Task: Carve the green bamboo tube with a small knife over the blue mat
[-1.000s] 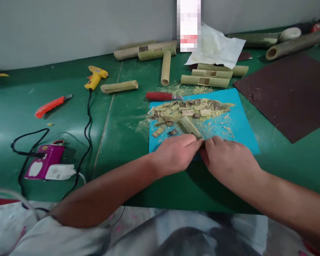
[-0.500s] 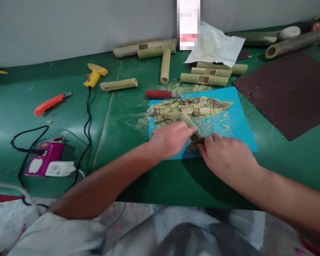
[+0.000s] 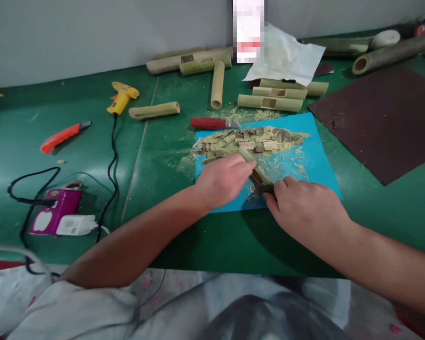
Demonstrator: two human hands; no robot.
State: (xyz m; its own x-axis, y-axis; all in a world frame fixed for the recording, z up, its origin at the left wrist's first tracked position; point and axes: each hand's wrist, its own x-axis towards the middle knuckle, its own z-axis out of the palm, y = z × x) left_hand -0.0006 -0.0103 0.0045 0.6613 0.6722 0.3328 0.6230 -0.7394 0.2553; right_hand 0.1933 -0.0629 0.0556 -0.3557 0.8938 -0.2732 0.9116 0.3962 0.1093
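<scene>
A short bamboo tube (image 3: 264, 178) with a rectangular opening lies slantwise over a blue sheet (image 3: 318, 165). My left hand (image 3: 226, 182) is closed around its far part, knuckles up. At the near end, my right hand (image 3: 304, 203) has its fingers curled against the tube, thumb below; its palm side is hidden. Whether a small tool or scrap is also under either hand, I cannot tell. Beyond the hands, bamboo chips and shavings (image 3: 246, 145) are heaped on the sheet. A red-handled knife (image 3: 208, 123) rests at the sheet's far left edge.
More cut bamboo tubes (image 3: 270, 103) lie at the back, near a white paper (image 3: 286, 56). A dark brown sheet (image 3: 382, 127) is on the right. Leftward are a yellow glue gun (image 3: 122, 98), an orange utility knife (image 3: 62, 138) and a purple power strip (image 3: 56, 212) with cords.
My left hand has shifted slightly down and left along the tube, and more of the opening shows. The right hand keeps its hold. The whole view has drifted a little.
</scene>
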